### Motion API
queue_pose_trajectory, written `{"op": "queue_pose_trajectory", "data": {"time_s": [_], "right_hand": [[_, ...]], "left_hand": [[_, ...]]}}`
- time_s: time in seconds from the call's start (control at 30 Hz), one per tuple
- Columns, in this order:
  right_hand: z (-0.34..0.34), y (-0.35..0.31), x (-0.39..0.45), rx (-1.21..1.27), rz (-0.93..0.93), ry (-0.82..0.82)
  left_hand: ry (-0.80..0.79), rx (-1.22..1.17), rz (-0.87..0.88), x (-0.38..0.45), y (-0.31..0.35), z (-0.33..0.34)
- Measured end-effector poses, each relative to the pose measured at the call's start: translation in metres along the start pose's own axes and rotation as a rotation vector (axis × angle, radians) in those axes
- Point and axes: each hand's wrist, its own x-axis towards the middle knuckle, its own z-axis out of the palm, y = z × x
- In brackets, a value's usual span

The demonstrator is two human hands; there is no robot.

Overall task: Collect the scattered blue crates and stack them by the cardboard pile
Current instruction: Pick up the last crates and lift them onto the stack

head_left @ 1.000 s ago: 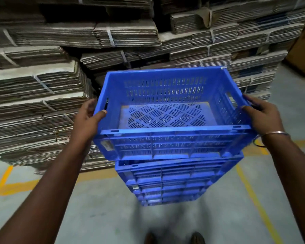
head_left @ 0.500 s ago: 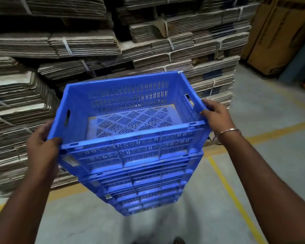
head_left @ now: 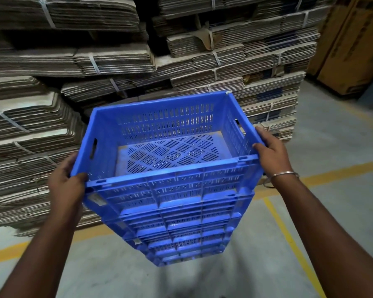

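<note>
A blue slotted crate (head_left: 170,147) sits tilted on top of a stack of blue crates (head_left: 181,233) that stands on the concrete floor. My left hand (head_left: 66,186) grips its left near corner, thumb over the rim. My right hand (head_left: 271,153) grips the right wall near the handle slot, a metal bangle on the wrist. The crate is empty. The pile of bundled flat cardboard (head_left: 116,61) rises right behind and to the left of the stack.
Yellow floor lines (head_left: 289,237) run beside and behind the stack. Large brown cartons (head_left: 353,46) stand at the far right. Open concrete floor (head_left: 342,134) lies to the right of the cardboard pile.
The view has swung back left, so crate and stack sit nearer mid-frame. The top crate stays tilted on the stack, and both hands keep their grip on it.
</note>
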Motion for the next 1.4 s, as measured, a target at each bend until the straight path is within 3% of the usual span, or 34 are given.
{"op": "queue_pose_trajectory", "data": {"time_s": [0.23, 0.97, 1.13, 1.4], "right_hand": [[-0.001, 0.004, -0.013, 0.031, -0.011, 0.009], [0.002, 0.000, -0.011, 0.012, -0.064, 0.091], [0.009, 0.004, -0.023, 0.156, -0.060, 0.172], [0.022, 0.018, -0.041, 0.390, 0.120, 0.248]], "left_hand": [[-0.004, -0.023, -0.072, -0.002, 0.005, -0.007], [-0.026, 0.063, 0.027, -0.001, -0.008, -0.003], [0.015, -0.040, 0.005, -0.001, -0.019, -0.006], [-0.044, -0.298, -0.121, -0.029, -0.037, -0.001]]}}
